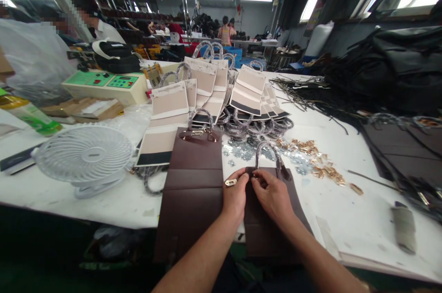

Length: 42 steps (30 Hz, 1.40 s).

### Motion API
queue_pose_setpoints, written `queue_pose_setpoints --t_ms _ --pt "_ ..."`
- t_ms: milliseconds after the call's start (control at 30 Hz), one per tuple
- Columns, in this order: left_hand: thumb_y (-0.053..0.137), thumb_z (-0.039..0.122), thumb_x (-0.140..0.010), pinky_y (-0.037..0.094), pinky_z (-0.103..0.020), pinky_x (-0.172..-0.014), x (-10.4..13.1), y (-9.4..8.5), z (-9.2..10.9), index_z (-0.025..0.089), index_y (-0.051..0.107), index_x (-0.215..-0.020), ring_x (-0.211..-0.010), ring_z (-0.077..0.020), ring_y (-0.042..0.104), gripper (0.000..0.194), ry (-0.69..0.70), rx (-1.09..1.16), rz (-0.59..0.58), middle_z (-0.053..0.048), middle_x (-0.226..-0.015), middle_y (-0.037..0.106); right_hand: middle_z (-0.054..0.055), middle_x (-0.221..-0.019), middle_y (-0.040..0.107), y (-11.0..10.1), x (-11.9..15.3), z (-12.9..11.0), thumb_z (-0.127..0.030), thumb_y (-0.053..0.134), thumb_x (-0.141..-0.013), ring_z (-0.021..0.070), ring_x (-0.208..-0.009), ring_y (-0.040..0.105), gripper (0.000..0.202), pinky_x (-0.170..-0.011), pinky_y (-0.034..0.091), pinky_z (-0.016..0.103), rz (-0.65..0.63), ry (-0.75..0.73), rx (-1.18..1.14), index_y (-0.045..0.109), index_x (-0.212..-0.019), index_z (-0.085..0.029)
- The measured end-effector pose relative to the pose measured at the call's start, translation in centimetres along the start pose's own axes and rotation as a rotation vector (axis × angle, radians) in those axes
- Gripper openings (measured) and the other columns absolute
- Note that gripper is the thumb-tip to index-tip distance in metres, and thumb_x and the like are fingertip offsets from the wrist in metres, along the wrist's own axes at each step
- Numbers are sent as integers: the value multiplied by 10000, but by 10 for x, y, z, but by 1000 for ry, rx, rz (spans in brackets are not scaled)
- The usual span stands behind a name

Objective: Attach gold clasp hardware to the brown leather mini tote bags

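A dark brown handbag panel [264,219] lies in front of me, its wrapped handle [267,146] standing up at the far end. My left hand [235,194] is closed at the panel's upper left corner, with a gold metal clasp plate [230,182] held at its fingers. Beside it, my right hand [274,194] pinches at the panel's top edge; whatever is between those fingertips is hidden. To the left lies a second brown handbag panel [193,201], with a gold clasp plate [197,133] near its handle.
Beyond my hands are loose gold fittings [328,173], scattered silver metal pieces [241,152] and stacked beige-lined panels [247,90]. A white fan [84,155] and a green-topped machine [107,86] stand left. Black straps [304,95] and a grey roll [404,228] lie right. People work behind.
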<state>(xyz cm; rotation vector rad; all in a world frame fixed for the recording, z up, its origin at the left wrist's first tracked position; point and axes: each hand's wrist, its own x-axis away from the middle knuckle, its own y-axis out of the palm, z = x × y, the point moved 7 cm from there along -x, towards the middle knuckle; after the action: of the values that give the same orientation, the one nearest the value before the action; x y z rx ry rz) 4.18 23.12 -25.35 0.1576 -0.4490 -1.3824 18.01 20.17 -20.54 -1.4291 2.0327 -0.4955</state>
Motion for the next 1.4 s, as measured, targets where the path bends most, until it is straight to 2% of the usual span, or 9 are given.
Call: queue_pose_setpoints --t_ms 200,433,700,900,1033,1133,1233,1333,1400 --pt "733 282 -759 521 -372 -948 2 3 1 173 785 -976 -987 -253 702 249 6 -24 26 -86 -1015 787 15 -913 759 2 -2 -6 -343 543 -917 206 -747 673 221 -664 461 323 -94 9 49 729 -1014 -275" --pt "721 317 -806 538 -357 -893 3 8 -1 169 782 -967 -940 -251 709 227 45 -46 16 -90 -964 788 27 -1085 768 5 -5 -5 -375 498 -939 246 -954 705 282 -838 496 366 -136 11 64 724 -1080 -283" --pt "709 315 -836 531 -354 -922 6 8 2 188 801 -980 -972 -257 720 213 92 -102 -6 -89 -1004 797 6 -878 762 4 -7 3 -414 534 -919 234 -739 691 235 -697 464 360 -121 78 89 693 -1035 -285" --pt "721 338 -846 523 -352 -929 8 7 5 203 811 -982 -986 -259 717 212 124 -140 -19 -89 -1028 796 8 -812 754 2 -4 4 -430 552 -918 234 -714 707 245 -687 483 351 -93 127 62 628 -1073 -256" --pt "727 360 -849 515 -358 -968 6 3 3 205 802 -1025 -1038 -258 708 246 94 -96 -7 -86 -1072 791 53 -959 787 0 2 1 -439 546 -933 244 -798 731 293 -740 538 369 -65 69 9 700 -1091 -246" --pt "757 362 -821 519 -359 -979 3 5 3 190 799 -1024 -1035 -254 707 269 68 -46 -19 -89 -1073 790 91 -1072 788 0 1 -3 -372 545 -939 275 -945 740 297 -866 571 416 2 -8 -46 742 -1102 -221" --pt "784 367 -780 519 -365 -984 -1 9 4 178 799 -989 -1012 -251 705 282 64 -41 -26 -90 -1038 791 64 -1111 785 3 -4 -8 -305 534 -949 270 -1045 724 270 -977 558 430 16 -46 -56 773 -1064 -256" --pt "799 387 -758 512 -374 -990 -7 10 3 185 785 -999 -1028 -251 695 315 63 -67 -17 -83 -1045 783 30 -1073 788 -2 -1 -17 -298 534 -966 255 -1009 730 278 -945 586 407 11 -77 -63 772 -1109 -317" --pt "802 415 -762 498 -378 -996 -11 10 1 200 773 -1031 -1043 -250 687 346 64 -112 -20 -72 -1063 775 21 -1036 786 -14 9 -19 -333 559 -966 245 -935 738 292 -874 618 382 13 -90 -68 741 -1193 -352"
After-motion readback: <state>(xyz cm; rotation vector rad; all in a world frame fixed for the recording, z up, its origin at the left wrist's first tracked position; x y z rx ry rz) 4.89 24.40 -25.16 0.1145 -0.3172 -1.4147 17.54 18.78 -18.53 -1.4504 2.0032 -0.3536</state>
